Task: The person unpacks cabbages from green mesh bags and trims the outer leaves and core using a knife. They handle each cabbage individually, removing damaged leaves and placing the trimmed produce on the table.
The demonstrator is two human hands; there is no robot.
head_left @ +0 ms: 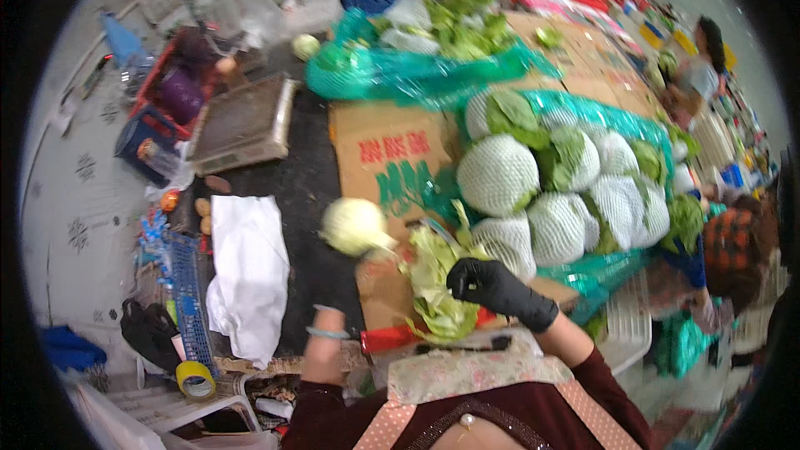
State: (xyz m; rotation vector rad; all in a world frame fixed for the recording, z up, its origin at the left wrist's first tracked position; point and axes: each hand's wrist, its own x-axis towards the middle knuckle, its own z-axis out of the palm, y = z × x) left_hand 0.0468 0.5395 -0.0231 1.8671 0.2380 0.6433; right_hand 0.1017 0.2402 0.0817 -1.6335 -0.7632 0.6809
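My right hand (500,295), in a black glove, is at the right edge of a heap of loose pale green leaves (440,287), its fingers curled; whether it grips a leaf is unclear. My left hand (325,284), also dark-gloved, blurs into the black tabletop, below a peeled, pale round cabbage (354,226). Its fingers cannot be made out. A bracelet circles the left forearm. Right of the leaves, several cabbages in white foam nets (498,175) lie on green plastic (587,272). Printed cardboard (394,131) lies under the leaves.
A flat-topped scale (240,122) and a white cloth or bag (249,275) are on the left. Yellow tape (195,379) lies by a blue basket (187,287). More leaves (475,31) are piled at the far side, near a person. Other people are at the right.
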